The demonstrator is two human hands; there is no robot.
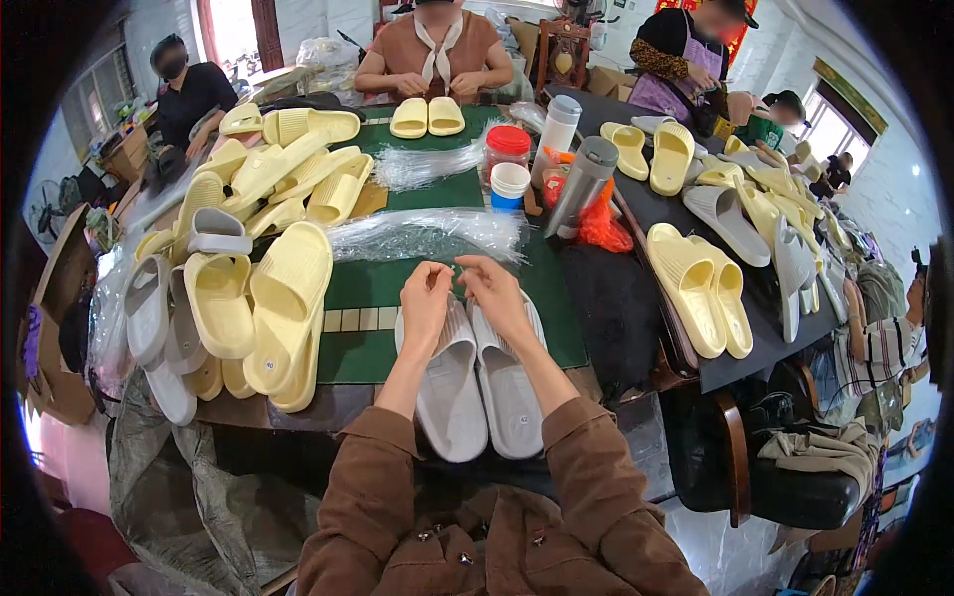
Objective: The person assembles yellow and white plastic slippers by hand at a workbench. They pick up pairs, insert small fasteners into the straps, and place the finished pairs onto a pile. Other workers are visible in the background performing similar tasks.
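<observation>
A pair of grey slide slippers (449, 397) lies side by side at the table's near edge, toes pointing away from me. Over their toe ends, my left hand (427, 301) and my right hand (493, 296) come close together, fingertips pinched. Whatever thin thing is between the fingers is too small to make out. Just beyond my hands lies a bundle of clear plastic strands (427, 235) on the green table mat (363, 285). Farther back is a second clear bundle (434, 165).
Yellow slippers (290, 298) and grey ones are heaped at left. A red-lidded jar (507, 147), a white-and-blue tub (509, 186) and a steel bottle (584, 187) stand right of the bundles. More slippers (696, 283) cover the dark right-hand table. Several people sit or stand around.
</observation>
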